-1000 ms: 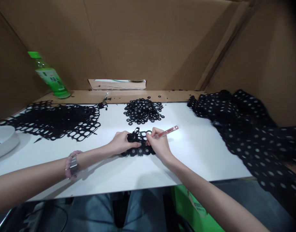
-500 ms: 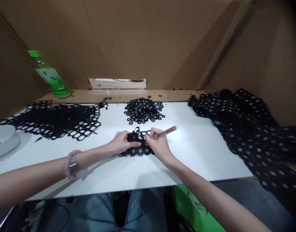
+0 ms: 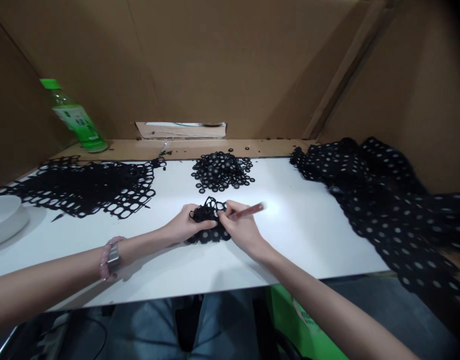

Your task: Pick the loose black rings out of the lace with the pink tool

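Note:
Between my hands, low over the white table [image 3: 158, 277], is a small black perforated piece [image 3: 205, 236] with round discs along its near edge and open loops at its far edge. My left hand [image 3: 187, 225] pinches its left part, thumb on top. My right hand [image 3: 242, 225] is closed around a reddish pen-like tool [image 3: 248, 211], whose tip is hidden by the fingers at the right part of the piece. Beyond them lies a pile of black rings [image 3: 220, 170].
Black netting [image 3: 91, 187] is heaped at the left, beside a white bowl [image 3: 12, 225]. A green-capped bottle [image 3: 82, 125] stands behind it. Dotted black sheet [image 3: 368, 200] drapes over the right side. Cardboard walls [image 3: 215, 60] enclose the table; a green bag [image 3: 290, 320] sits below.
My right hand and the tool have moved slightly left, closer to my left hand. The black piece looks more bunched, with its loops standing up between my hands.

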`<state>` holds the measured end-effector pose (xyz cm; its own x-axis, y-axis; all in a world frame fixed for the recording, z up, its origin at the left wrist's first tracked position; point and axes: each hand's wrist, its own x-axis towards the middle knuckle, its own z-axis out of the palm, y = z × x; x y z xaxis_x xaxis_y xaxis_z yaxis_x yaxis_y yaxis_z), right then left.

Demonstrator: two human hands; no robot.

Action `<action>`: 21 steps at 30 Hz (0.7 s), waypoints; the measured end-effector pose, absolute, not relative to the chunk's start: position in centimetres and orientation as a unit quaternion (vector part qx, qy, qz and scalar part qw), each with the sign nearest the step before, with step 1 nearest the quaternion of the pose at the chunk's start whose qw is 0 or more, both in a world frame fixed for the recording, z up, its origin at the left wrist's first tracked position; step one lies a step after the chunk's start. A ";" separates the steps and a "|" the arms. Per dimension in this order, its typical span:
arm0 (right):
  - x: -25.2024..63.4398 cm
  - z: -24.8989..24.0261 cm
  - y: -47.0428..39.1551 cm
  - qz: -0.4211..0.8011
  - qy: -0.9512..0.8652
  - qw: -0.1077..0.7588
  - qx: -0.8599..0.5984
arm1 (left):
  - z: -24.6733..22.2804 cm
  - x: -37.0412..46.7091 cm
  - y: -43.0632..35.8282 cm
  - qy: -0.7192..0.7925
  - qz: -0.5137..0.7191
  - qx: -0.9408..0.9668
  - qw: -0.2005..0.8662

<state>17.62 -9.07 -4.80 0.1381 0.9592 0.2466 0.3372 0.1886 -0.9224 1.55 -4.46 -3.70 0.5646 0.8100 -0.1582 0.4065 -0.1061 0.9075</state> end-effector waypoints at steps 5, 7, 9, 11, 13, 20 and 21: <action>18.3 -5.7 -8.5 0.397 -0.474 0.581 -0.528 | -3.8 1.1 -4.2 0.463 0.206 0.719 0.475; 18.3 -5.8 -8.5 0.392 -0.479 0.581 -0.529 | -3.7 1.0 -4.1 0.477 0.200 0.720 0.463; 18.3 -5.8 -8.5 0.383 -0.488 0.576 -0.532 | -3.4 1.1 -4.1 0.487 0.181 0.722 0.458; 18.3 -5.6 -8.7 0.368 -0.492 0.575 -0.540 | -3.2 1.3 -4.0 0.493 0.160 0.729 0.448; 18.2 -5.3 -8.9 0.342 -0.496 0.572 -0.556 | -3.2 1.4 -3.9 0.502 0.150 0.736 0.428; 18.1 -5.0 -9.0 0.310 -0.517 0.545 -0.582 | -3.5 1.3 -4.3 0.468 0.197 0.730 0.457; 18.1 -5.0 -9.0 0.314 -0.518 0.545 -0.580 | -3.4 1.4 -4.4 0.460 0.199 0.730 0.464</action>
<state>18.13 -8.98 -5.03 0.2666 0.9427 0.2006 0.2591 0.1304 -0.9570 1.38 -4.39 -3.38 0.4973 0.8567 -0.1369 0.4879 -0.1457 0.8606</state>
